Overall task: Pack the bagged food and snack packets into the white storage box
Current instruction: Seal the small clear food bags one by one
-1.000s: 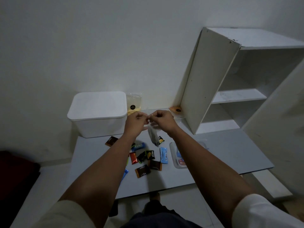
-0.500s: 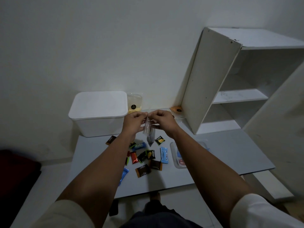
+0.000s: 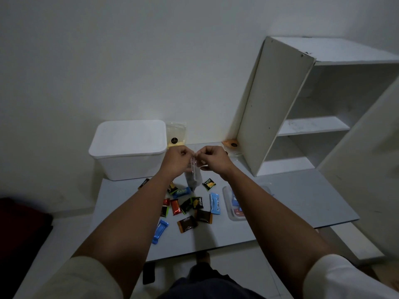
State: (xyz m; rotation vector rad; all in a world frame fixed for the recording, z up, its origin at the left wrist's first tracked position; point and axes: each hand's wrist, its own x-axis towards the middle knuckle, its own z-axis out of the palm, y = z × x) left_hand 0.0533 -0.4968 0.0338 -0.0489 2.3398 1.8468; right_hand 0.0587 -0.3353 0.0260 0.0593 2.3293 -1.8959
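Both hands hold a small clear plastic bag (image 3: 193,178) above the grey table (image 3: 291,201); my left hand (image 3: 176,160) and my right hand (image 3: 212,159) pinch its top edge between them. The bag hangs down with something dark inside. The white storage box (image 3: 127,147) stands at the table's back left with its lid on. Several snack packets lie below the hands, among them a blue packet (image 3: 214,202), a brown packet (image 3: 187,224) and a red packet (image 3: 175,207). A clear bag with yellow food (image 3: 176,135) leans on the wall behind the box.
A white shelf unit (image 3: 302,108) stands tilted at the table's back right, with an orange bag (image 3: 231,143) at its foot. A clear flat container (image 3: 234,203) lies right of the packets. A dark phone (image 3: 149,276) lies on the floor by my knees.
The bag has turned edge-on and hangs straighter between my hands, which have come closer together at its top.
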